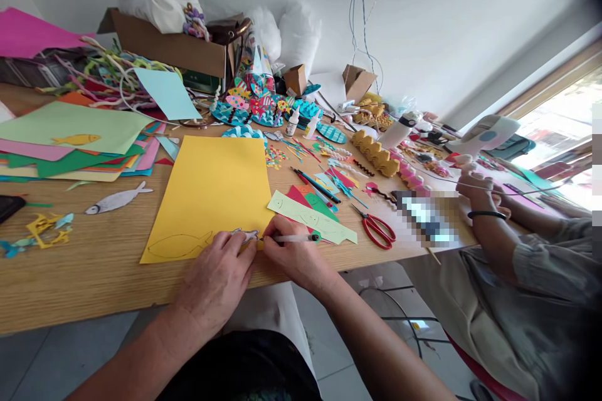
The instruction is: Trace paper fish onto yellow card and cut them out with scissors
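Observation:
A large yellow sheet (221, 182) lies near the table's front edge, with a fish outline drawn at its lower left. My left hand (219, 269) presses a small white paper fish (247, 235) against the sheet's lower edge; its fingers are together and partly cover the fish. Just to the right, my right hand (294, 254) is closed around a pen (296, 239), whose tip end is at the fish's right side. Beside the yellow sheet lies a pale green strip (313, 218) with fish outlines. Another white fish cutout (118, 198) rests farther left.
Red-handled scissors (379, 230) and several pens (320, 191) lie to the right. Coloured paper (84, 131) is stacked at the left. Glue bottles (292, 122) stand behind the yellow sheet. Another person's hands (480, 191) are at the far right.

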### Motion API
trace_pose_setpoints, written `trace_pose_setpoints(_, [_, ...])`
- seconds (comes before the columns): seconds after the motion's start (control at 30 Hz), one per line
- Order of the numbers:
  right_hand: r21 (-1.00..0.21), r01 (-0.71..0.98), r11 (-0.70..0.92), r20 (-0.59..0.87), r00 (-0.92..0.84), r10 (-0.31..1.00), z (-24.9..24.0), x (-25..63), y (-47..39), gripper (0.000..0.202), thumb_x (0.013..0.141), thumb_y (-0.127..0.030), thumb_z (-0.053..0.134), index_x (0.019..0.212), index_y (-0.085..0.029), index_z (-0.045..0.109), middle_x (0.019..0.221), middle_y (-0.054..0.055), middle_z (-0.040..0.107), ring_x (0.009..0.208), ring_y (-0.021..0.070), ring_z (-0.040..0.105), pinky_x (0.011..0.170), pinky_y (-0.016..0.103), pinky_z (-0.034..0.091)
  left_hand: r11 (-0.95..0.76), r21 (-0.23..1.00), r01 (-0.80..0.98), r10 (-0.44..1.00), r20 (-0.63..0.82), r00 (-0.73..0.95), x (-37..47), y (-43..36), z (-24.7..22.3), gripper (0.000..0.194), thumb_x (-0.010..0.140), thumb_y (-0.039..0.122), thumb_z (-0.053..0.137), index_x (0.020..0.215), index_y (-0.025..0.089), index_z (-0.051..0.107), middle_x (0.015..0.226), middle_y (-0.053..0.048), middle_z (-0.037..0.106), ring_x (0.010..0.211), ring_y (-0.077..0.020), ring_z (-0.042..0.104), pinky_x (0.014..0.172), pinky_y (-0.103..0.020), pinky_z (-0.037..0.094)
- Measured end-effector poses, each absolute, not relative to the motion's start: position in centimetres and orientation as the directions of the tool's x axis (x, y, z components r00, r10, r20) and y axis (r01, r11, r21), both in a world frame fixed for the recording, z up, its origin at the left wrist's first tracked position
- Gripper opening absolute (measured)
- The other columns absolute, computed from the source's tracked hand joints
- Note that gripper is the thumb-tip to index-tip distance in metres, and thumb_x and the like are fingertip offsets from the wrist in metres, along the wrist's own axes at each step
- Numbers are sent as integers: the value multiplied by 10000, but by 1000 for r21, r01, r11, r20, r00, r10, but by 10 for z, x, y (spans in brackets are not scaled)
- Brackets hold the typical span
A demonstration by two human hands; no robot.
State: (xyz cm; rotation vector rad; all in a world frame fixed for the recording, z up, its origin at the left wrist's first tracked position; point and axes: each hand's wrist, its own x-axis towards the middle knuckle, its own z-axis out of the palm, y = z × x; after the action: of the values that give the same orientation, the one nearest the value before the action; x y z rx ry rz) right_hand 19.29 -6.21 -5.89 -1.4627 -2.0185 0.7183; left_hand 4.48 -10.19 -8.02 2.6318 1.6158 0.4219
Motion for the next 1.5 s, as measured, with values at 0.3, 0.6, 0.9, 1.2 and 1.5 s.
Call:
trace_pose_setpoints(0.3, [-693,668,271,113,-271,956,-58,193,-63,101,669,-103,499,628,-193,520,588,-30,552,552,109,488,532,207,358,-467,166,869,869,268,416,45,-102,-85,252,861,145,486,1084,139,603,1019,-112,613,940,-260,528,827,-429,486])
trace_pose_setpoints(0.6, [-735,620,274,121,-277,953,-60,195,-63,92,661,-113,490,620,-191,517,576,-33,539,526,102,472,512,204,351,-467,141,873,871,245,427,45,-103,-82,262,869,148,478,1098,117,603,1020,-118,615,942,-265,533,831,-432,488])
trace_pose_setpoints(0.9, [-793,576,199,95,-206,974,-61,194,-57,72,662,-146,482,619,-197,508,543,-50,524,498,95,461,466,189,337,-471,154,868,870,244,429,44,-102,-83,276,856,126,467,1095,117,607,1034,-142,607,971,-280,528,839,-447,486])
trace_pose_setpoints(1.2, [-738,628,247,123,-235,964,-58,191,-56,102,656,-111,477,608,-197,505,572,-38,539,536,104,476,512,203,346,-461,150,874,876,236,421,44,-104,-79,276,857,125,474,1096,106,612,1026,-129,608,954,-279,525,841,-443,481])
trace_pose_setpoints(1.5, [-756,608,241,111,-244,963,-58,194,-61,90,675,-132,473,612,-195,482,584,-29,538,549,110,485,527,208,354,-476,166,864,863,279,421,44,-102,-85,264,855,129,489,1090,115,609,1007,-124,605,938,-267,529,840,-433,477])
